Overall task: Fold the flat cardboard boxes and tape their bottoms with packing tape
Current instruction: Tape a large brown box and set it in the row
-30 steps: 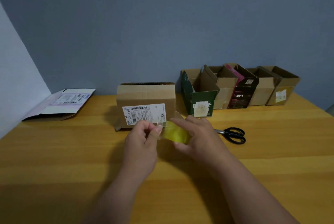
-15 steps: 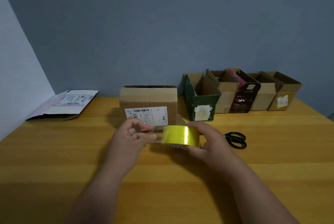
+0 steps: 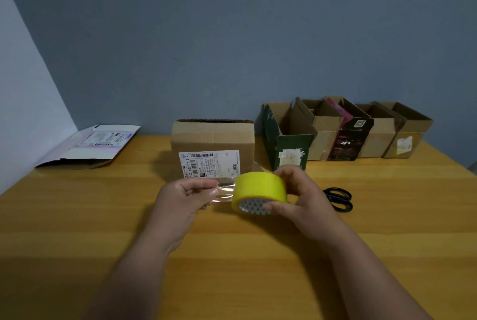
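A yellow roll of packing tape (image 3: 260, 186) is held above the wooden table (image 3: 77, 216) by my right hand (image 3: 299, 195), fingers wrapped around its rim. My left hand (image 3: 185, 198) pinches the loose clear end of the tape (image 3: 225, 190), a short strip stretched between hand and roll. Just behind the hands stands a folded brown cardboard box (image 3: 213, 142) with a white shipping label on its front. One flat unfolded box (image 3: 90, 146) lies at the far left by the wall.
A row of several folded open boxes (image 3: 343, 131), one green and one black, lines the back wall on the right. Black scissors (image 3: 339, 198) lie on the table right of my right hand. A white wall edges the table's left.
The roll has been lifted and turned so its patterned core faces me. My left hand has drawn a short strip of clear tape out to the left.
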